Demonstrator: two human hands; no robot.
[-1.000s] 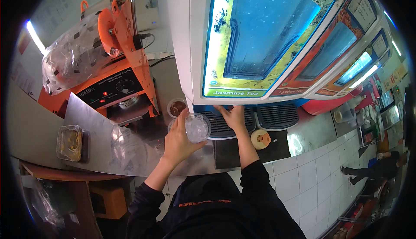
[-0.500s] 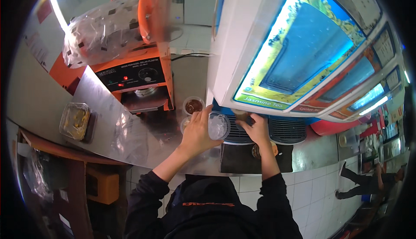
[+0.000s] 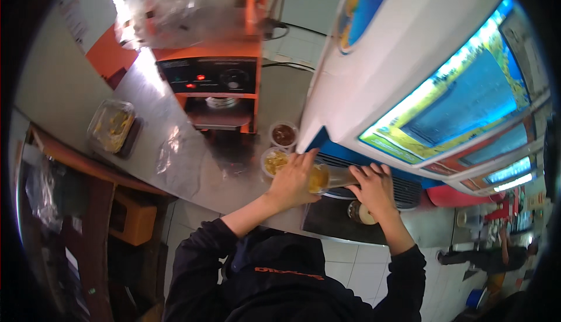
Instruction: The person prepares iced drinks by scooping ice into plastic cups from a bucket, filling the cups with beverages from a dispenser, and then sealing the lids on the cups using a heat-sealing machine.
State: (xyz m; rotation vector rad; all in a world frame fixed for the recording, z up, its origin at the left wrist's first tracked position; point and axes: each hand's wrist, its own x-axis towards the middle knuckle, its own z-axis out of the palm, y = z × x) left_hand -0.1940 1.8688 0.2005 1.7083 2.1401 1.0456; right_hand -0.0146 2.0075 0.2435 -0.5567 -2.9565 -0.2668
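Observation:
My left hand is closed round a clear plastic cup with yellowish contents. Tipped sideways toward its mouth is a clear tumbler, gripped by my right hand. The two rims meet or nearly so; blur hides the exact contact. Beside my left hand stand a cup with yellow contents and, farther back, a cup of brown contents. Below my right wrist, a small round jar with a pale lid sits on a black mat.
An orange cup-sealing machine with a wrapped film roll stands at the left. A large white drinks dispenser overhangs drip trays on the right. A clear box of yellow food lies far left. Another person is at far right.
My right hand has come out from under the dispenser with the tumbler and tipped it toward the cup. Yellowish contents now show in the cup. The view has turned.

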